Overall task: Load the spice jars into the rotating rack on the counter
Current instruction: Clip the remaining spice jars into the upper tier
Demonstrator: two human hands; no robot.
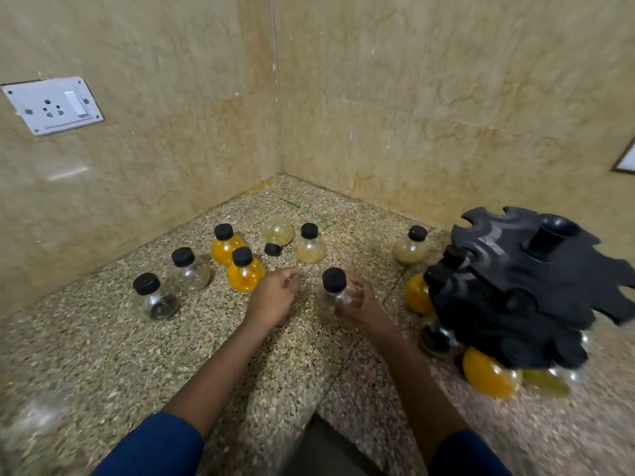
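A black rotating rack (525, 286) stands at the right of the counter, with several round jars hanging in its lower slots, among them an orange one (486, 374). My right hand (360, 302) is shut on a clear jar with a black cap (334, 286), just above the counter near the middle. My left hand (275, 297) hovers beside it with fingers loosely curled and nothing in it. Several loose jars stand to the left: two orange ones (244, 273), two clear ones (190, 273), a pale one (310, 245). One pale jar (277, 233) lies on its side.
The speckled stone counter (171, 355) sits in a corner of beige tiled walls. A white socket plate (51, 104) is on the left wall. Another pale jar (412, 245) stands close to the rack's left side. A dark gap shows at the counter's front edge.
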